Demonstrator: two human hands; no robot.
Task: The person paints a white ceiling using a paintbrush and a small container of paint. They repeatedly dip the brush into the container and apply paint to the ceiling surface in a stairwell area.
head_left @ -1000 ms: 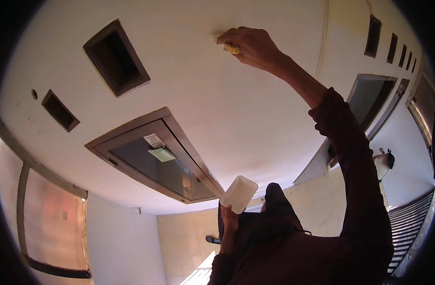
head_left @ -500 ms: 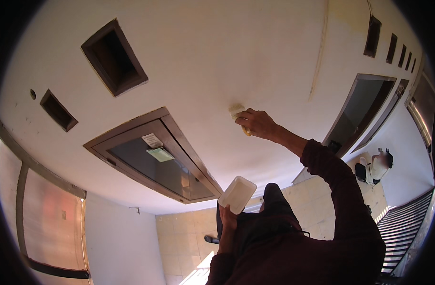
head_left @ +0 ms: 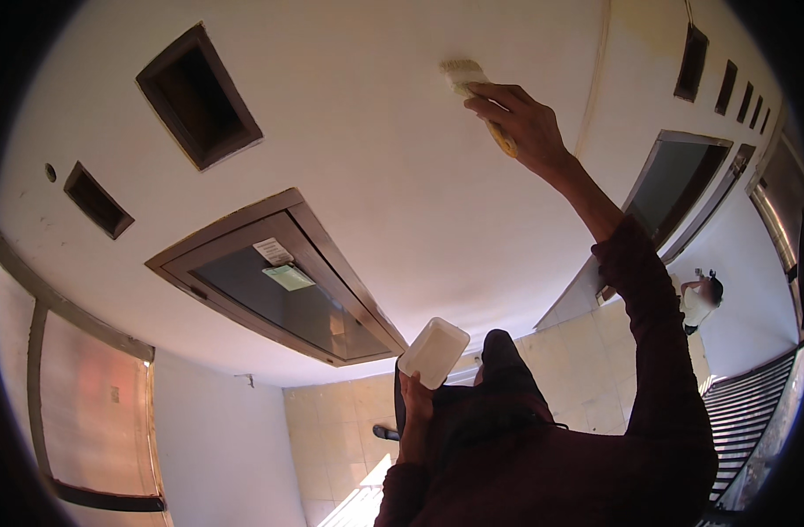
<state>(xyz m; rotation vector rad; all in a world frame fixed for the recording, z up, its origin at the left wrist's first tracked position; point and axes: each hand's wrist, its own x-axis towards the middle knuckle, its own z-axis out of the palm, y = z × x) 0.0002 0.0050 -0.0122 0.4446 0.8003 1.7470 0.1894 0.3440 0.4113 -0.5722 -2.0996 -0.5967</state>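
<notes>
Raised high against the pale wall (head_left: pixel 358 158), my right hand (head_left: pixel 527 127) grips a paintbrush (head_left: pixel 465 77) with a yellowish handle. Its pale bristles point up and left and seem to touch the wall. Lower down, close to my body, my left hand (head_left: pixel 416 400) holds a shallow white rectangular tray (head_left: pixel 434 353) by its near edge. The tray is tilted, and its inside looks white; I cannot tell whether any paint is in it.
A brown-framed window (head_left: pixel 288 272) with papers stuck on it lies left of the tray. Dark framed openings (head_left: pixel 200 97) are set in the wall. Another person (head_left: pixel 701 299) is at the far right, near a striped railing (head_left: pixel 749 422). Tiled floor (head_left: pixel 332 430) spreads below.
My right hand has moved the paintbrush up the wall and slightly right. The left hand still holds the tray in nearly the same place.
</notes>
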